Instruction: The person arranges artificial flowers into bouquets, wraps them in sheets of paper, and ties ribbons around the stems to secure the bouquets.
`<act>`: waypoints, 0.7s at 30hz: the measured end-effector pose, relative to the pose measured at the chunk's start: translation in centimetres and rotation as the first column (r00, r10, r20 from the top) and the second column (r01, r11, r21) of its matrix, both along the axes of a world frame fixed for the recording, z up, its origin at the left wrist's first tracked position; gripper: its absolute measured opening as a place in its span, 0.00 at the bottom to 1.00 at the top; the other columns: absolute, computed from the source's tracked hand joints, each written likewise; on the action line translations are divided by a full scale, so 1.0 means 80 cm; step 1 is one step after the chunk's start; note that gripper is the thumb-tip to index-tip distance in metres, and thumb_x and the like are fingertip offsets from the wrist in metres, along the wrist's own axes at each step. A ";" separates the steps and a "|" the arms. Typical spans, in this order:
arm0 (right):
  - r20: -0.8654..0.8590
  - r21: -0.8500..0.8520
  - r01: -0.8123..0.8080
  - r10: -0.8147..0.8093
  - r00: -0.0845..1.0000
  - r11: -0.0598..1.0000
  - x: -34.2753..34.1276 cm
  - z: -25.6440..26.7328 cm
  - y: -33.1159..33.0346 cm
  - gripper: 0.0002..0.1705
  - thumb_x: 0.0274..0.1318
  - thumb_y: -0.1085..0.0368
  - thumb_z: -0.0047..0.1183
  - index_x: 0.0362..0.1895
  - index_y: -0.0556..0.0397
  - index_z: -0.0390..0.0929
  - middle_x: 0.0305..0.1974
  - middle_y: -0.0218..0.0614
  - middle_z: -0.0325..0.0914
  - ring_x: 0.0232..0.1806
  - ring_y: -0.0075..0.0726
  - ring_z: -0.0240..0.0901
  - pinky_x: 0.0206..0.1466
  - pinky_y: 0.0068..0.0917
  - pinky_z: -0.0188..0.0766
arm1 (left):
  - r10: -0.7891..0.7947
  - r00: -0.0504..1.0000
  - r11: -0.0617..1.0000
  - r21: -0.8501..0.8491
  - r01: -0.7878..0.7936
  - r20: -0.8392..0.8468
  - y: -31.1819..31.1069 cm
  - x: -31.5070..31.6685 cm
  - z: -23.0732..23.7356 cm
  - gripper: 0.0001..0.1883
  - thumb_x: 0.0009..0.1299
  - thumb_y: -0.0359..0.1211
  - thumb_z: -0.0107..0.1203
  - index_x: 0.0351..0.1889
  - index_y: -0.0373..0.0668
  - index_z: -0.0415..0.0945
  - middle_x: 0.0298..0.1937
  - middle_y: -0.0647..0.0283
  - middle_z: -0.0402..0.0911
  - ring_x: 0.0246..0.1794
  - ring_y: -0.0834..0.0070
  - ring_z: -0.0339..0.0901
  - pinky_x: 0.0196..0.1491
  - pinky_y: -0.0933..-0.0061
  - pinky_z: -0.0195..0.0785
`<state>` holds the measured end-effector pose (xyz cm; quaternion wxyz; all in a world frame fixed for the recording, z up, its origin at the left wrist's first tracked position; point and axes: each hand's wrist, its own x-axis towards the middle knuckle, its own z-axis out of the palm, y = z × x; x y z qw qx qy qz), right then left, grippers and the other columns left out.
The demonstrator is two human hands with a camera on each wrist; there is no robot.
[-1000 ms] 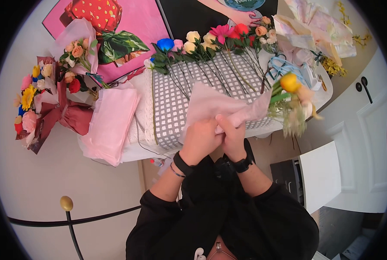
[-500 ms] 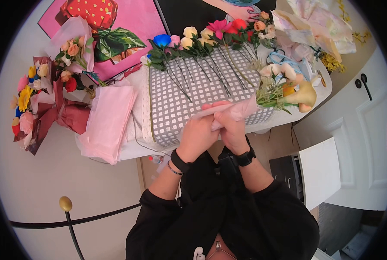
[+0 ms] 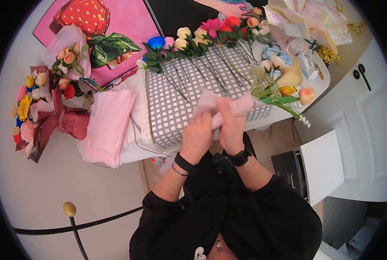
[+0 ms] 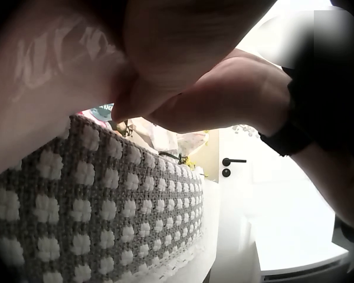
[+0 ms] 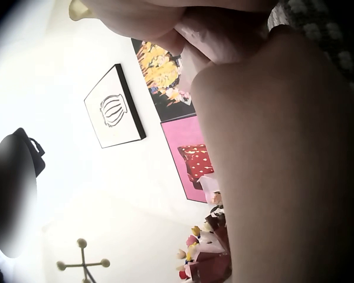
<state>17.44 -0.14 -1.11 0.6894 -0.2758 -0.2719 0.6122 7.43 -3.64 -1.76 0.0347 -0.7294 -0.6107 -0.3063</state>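
Both hands hold a bouquet wrapped at its stems in pale pink wrapping paper (image 3: 241,105), above the near edge of the table. My right hand (image 3: 232,132) grips the rolled paper, its thumb laid along the top. Close beside it, my left hand (image 3: 197,136) has its fingers curled on the paper's lower left part; the paper also shows between the hands in the right wrist view (image 5: 215,41). Out of the roll to the right come a cream calla lily (image 3: 291,74), a yellow tulip (image 3: 288,90), a peach tulip (image 3: 307,95) and green sprigs. The stem ends are hidden inside the paper.
Single-stem flowers, among them a blue rose (image 3: 156,43), lie along the back of the grey-and-white table runner (image 3: 171,117). A stack of pink sheets (image 3: 109,125) lies at left, near wrapped bouquets (image 3: 63,110). Blue ribbon (image 3: 275,54) and pale wrapping paper (image 3: 308,21) are at back right.
The bouquet has turned in the hands, its flower heads shifting and spreading at right. The loose, flared paper of a second ago is now rolled closer round the stems. Left fingers have moved down the paper.
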 end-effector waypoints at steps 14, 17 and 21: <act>0.012 0.346 -0.289 0.304 0.953 0.893 0.054 -0.021 0.020 0.26 0.64 0.61 0.53 0.62 0.59 0.66 0.58 0.48 0.73 0.61 0.43 0.71 0.64 0.40 0.68 | -0.124 0.847 0.817 -0.431 0.382 0.517 -0.004 -0.023 0.043 0.11 0.64 0.35 0.59 0.40 0.39 0.80 0.35 0.47 0.83 0.38 0.47 0.80 0.42 0.58 0.73; 0.125 0.308 -0.266 0.238 0.963 0.914 0.063 -0.018 0.019 0.27 0.67 0.55 0.52 0.63 0.60 0.66 0.58 0.47 0.73 0.62 0.44 0.70 0.64 0.42 0.67 | -0.084 0.862 0.789 -0.495 0.364 0.499 -0.003 -0.026 0.044 0.10 0.65 0.34 0.60 0.35 0.35 0.78 0.24 0.59 0.79 0.26 0.72 0.78 0.35 0.67 0.71; 0.171 0.266 -0.279 0.240 0.956 0.923 0.071 -0.001 0.024 0.22 0.69 0.57 0.49 0.56 0.63 0.71 0.51 0.45 0.77 0.57 0.43 0.75 0.60 0.41 0.71 | -0.154 0.836 0.760 -0.478 0.441 0.527 -0.002 -0.024 0.042 0.10 0.65 0.34 0.58 0.37 0.36 0.78 0.26 0.56 0.80 0.28 0.64 0.79 0.36 0.66 0.71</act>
